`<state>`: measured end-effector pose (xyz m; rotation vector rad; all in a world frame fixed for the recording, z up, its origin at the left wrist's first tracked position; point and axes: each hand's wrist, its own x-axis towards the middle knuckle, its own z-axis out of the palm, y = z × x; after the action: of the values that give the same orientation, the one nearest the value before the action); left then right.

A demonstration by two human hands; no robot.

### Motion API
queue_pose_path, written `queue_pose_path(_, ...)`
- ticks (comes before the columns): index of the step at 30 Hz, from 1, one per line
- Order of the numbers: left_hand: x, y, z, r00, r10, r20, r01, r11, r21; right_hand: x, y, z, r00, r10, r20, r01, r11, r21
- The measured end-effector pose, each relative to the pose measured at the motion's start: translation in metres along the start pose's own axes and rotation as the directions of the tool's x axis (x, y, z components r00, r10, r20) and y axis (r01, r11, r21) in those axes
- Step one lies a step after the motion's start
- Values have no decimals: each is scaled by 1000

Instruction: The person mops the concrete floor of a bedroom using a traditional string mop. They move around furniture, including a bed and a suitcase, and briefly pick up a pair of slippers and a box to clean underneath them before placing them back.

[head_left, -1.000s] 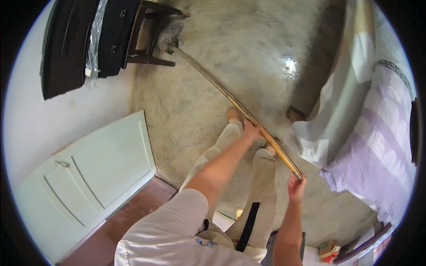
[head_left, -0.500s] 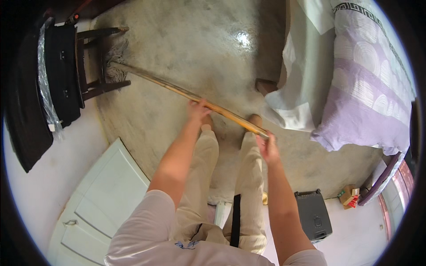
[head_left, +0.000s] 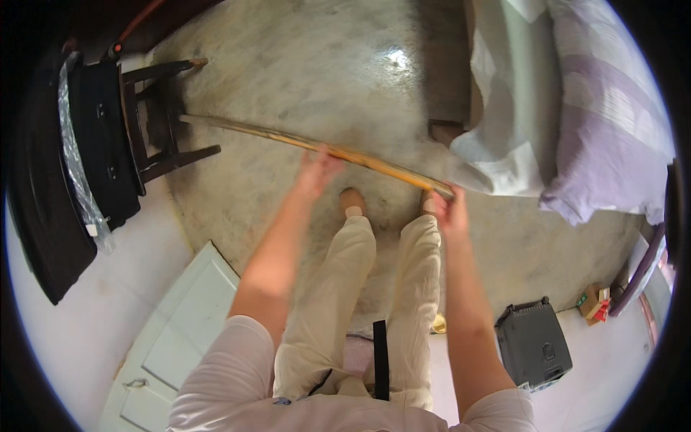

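A mop [head_left: 367,160] with a long wooden handle slants across the floor, its far end reaching in among the legs of a dark wooden chair [head_left: 133,129] at the left. Its strands are out of sight there. My left hand [head_left: 319,173], slightly blurred, is closed around the middle of the handle. At the handle's near right end, my right hand [head_left: 450,207] grips it with curled fingers. Both of my arms stretch forward over my legs.
A bed with hanging white cloth [head_left: 515,165] and a purple-and-white cover [head_left: 608,144] stands at the right. A white door [head_left: 173,345] is at lower left, a dark grey bin [head_left: 534,342] at lower right, near a small carton [head_left: 594,304]. The concrete floor [head_left: 309,79] shines wet in one spot.
The mop's grey strands, visible between the chair legs before, no longer show. The handle lies flatter, and my right hand has moved up and slightly right. The whole view has shifted a little.
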<state>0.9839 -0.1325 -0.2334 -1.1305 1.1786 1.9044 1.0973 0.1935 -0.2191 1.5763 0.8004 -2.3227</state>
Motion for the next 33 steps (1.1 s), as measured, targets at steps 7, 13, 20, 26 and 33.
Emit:
queue_pose_path(7,-157,-210,146,894,-414,170,442,876,-194,-245,-58,-243,905,-255,-340,263,964,-23)
queue_pose_path(13,-184,-223,132,876,-482,0,477,868,142,-325,-24,-219,829,-237,-507,306,950,56)
queue_pose_path(20,-96,-43,14,986,-97,-135,139,927,349,-256,80,-55,989,2,-146,64,893,445)
queue_pose_path(26,-124,-64,-9,974,50,-222,31,937,347,-322,102,-101,989,138,44,-140,989,43)
queue_pose_path(33,-216,-127,12,926,190,-328,-181,982,57,-392,41,-80,916,330,229,-38,639,-769)
